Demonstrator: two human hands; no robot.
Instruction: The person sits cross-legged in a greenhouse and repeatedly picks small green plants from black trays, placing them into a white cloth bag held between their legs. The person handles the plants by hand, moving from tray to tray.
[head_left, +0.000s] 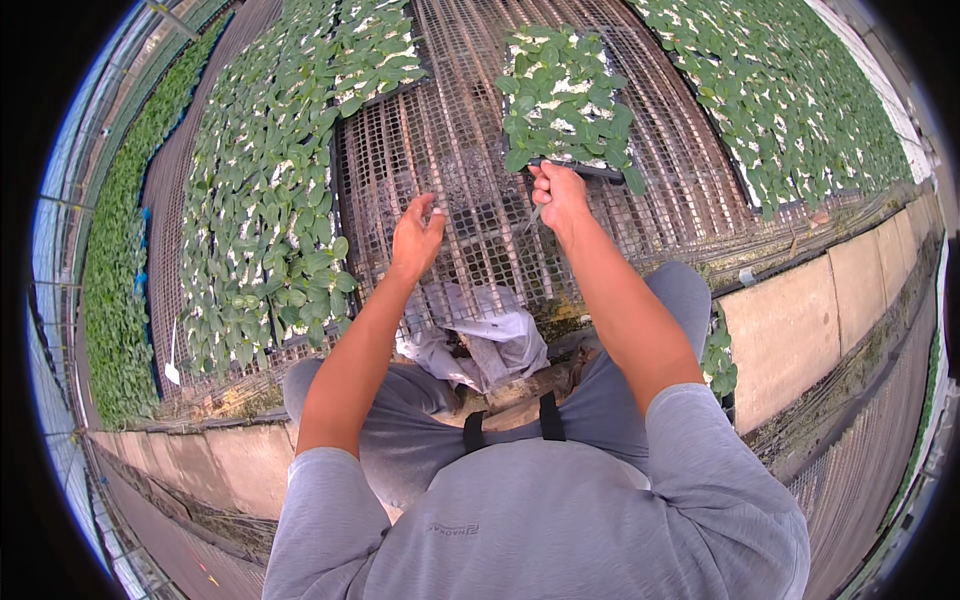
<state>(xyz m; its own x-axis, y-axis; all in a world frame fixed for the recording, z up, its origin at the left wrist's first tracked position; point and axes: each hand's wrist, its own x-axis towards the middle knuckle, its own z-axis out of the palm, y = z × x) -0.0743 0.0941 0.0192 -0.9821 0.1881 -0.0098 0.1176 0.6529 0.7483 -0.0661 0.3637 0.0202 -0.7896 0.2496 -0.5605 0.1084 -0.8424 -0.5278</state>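
Observation:
My right hand (559, 196) has its fingers curled at the near rim of a black seedling tray (600, 174). Broad-leaved green seedlings (566, 97) over white granules fill that tray. From under the same hand sticks a thin, pointed grey tool (533, 218); its full shape is hidden by the fingers. My left hand (420, 238) hovers over the mesh bench, with thumb and fingers apart and nothing between them. To its left stand densely packed trays of similar seedlings (300, 225).
Wire mesh (450, 165) covers the bench. More seedlings (795, 112) line its right side. A crumpled whitish plastic bag (502, 341) lies between my knees. Pale slabs (780, 330) edge the walkway. A white tag (172, 373) stands at the far left.

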